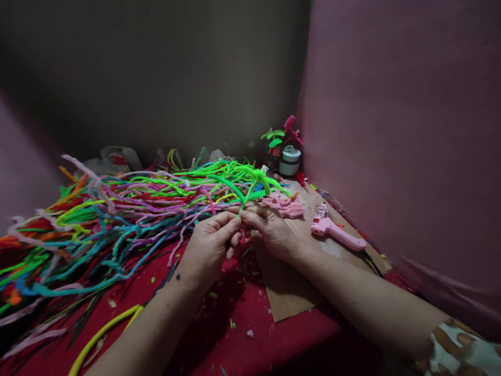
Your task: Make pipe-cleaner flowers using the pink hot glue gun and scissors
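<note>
Between both hands, over the table, is a bright green pipe-cleaner flower (252, 186) with curved fuzzy leaves spreading from a thin stem. My left hand (216, 235) pinches the lower stem between thumb and fingers. Close against it, my right hand (270, 227) is also closed on the stem, just to the right. The fingertips partly hide the stem's lower end. Behind and to the left of the hands spreads a large heap of coloured pipe cleaners (129, 203), in green, pink, purple, blue, red and orange.
A pink glue gun (338, 232) lies on a cardboard sheet (289, 292) at right. Pink fuzzy pieces (287, 203) lie beyond my right hand. At the back stand a lidded jar (290, 161) and finished flowers (291, 130). Yellow-handled pliers or cutters (102, 329) rest on the red cloth (219, 334).
</note>
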Action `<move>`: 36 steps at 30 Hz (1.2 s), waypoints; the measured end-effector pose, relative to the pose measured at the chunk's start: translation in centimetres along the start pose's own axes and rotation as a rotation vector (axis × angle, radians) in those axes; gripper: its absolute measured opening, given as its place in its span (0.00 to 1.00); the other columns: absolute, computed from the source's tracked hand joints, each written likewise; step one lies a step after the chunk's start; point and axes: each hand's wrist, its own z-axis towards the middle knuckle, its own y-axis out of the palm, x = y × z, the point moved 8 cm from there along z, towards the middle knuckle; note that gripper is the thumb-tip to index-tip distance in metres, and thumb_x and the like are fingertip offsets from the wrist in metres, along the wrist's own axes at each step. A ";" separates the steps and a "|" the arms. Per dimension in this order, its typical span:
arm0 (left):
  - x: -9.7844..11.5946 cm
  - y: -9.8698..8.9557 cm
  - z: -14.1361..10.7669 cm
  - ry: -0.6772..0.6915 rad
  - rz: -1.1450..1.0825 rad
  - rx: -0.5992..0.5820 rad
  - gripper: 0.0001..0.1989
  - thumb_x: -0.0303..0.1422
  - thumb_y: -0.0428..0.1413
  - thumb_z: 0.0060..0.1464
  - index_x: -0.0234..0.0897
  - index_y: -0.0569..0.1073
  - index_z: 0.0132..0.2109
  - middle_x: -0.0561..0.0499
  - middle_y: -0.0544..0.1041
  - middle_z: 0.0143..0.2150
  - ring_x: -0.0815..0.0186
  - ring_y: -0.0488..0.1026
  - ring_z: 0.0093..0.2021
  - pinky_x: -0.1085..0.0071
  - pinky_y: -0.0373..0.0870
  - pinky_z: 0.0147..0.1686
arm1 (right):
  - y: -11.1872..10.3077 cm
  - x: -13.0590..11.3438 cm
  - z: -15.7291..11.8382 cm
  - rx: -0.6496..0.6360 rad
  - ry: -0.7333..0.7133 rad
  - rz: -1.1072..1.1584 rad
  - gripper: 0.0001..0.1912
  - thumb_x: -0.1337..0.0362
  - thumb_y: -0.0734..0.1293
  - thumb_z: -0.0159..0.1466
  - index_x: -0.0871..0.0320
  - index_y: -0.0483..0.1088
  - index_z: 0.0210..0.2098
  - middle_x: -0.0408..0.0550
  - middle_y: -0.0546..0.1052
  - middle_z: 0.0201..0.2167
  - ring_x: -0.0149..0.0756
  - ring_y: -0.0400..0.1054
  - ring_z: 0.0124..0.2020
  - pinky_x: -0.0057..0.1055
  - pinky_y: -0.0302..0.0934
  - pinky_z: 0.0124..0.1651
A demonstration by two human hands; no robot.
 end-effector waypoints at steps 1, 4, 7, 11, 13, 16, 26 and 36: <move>-0.2 0.2 0.0 -0.026 -0.075 -0.013 0.10 0.34 0.59 0.48 0.33 0.69 0.26 0.58 0.63 0.16 0.79 0.55 0.15 0.82 0.50 0.14 | 0.1 0.0 0.0 -0.009 -0.008 0.008 0.12 0.63 0.63 0.60 0.56 0.65 0.20 0.39 0.65 0.24 0.29 0.59 0.29 0.29 0.56 0.41; -0.7 0.7 0.0 -0.079 -0.237 -0.075 0.10 0.33 0.60 0.48 0.32 0.68 0.27 0.60 0.61 0.16 0.81 0.53 0.13 0.83 0.51 0.14 | 0.5 0.0 -0.1 -0.061 -0.029 0.064 0.15 0.61 0.62 0.61 0.57 0.64 0.19 0.39 0.64 0.22 0.29 0.60 0.28 0.31 0.57 0.43; -1.0 1.0 0.1 -0.107 -0.316 -0.158 0.09 0.32 0.58 0.51 0.32 0.68 0.28 0.60 0.61 0.15 0.83 0.50 0.11 0.83 0.51 0.14 | 0.6 0.0 -0.1 -0.092 -0.004 0.115 0.14 0.59 0.63 0.61 0.56 0.68 0.21 0.39 0.66 0.23 0.30 0.61 0.30 0.31 0.57 0.45; -1.2 1.2 0.0 -0.152 -0.385 -0.240 0.07 0.30 0.57 0.51 0.31 0.69 0.28 0.60 0.60 0.15 0.83 0.49 0.11 0.84 0.50 0.14 | 0.5 -0.7 0.1 -0.127 -0.042 -0.006 0.13 0.60 0.63 0.62 0.56 0.70 0.22 0.41 0.69 0.25 0.30 0.62 0.31 0.30 0.57 0.46; -1.1 1.3 -0.1 -0.157 -0.394 -0.263 0.07 0.29 0.57 0.51 0.31 0.69 0.28 0.60 0.59 0.15 0.83 0.49 0.11 0.84 0.49 0.14 | 0.7 -0.4 0.1 -0.159 -0.046 -0.018 0.15 0.60 0.62 0.62 0.56 0.70 0.21 0.41 0.69 0.25 0.31 0.63 0.31 0.31 0.57 0.44; -1.0 1.6 -0.2 -0.167 -0.395 -0.278 0.07 0.30 0.57 0.51 0.31 0.69 0.28 0.60 0.59 0.15 0.84 0.49 0.11 0.85 0.48 0.13 | 0.7 0.9 0.2 -0.149 0.006 0.173 0.11 0.59 0.66 0.59 0.56 0.72 0.23 0.40 0.70 0.23 0.30 0.63 0.28 0.31 0.59 0.41; -0.5 0.8 0.1 -0.109 -0.266 -0.215 0.09 0.33 0.60 0.49 0.32 0.72 0.36 0.56 0.69 0.22 0.82 0.54 0.14 0.84 0.48 0.14 | 0.8 2.6 0.1 -0.081 0.108 0.424 0.07 0.62 0.68 0.56 0.56 0.76 0.34 0.41 0.72 0.22 0.28 0.64 0.23 0.27 0.59 0.30; 2.2 0.0 -1.2 0.531 1.095 0.174 0.08 0.35 0.49 0.58 0.38 0.72 0.39 0.48 0.77 0.31 0.64 0.73 0.30 0.72 0.61 0.29 | -0.4 2.6 0.1 0.079 0.061 0.212 0.06 0.64 0.67 0.56 0.55 0.77 0.30 0.41 0.74 0.25 0.30 0.64 0.28 0.28 0.57 0.35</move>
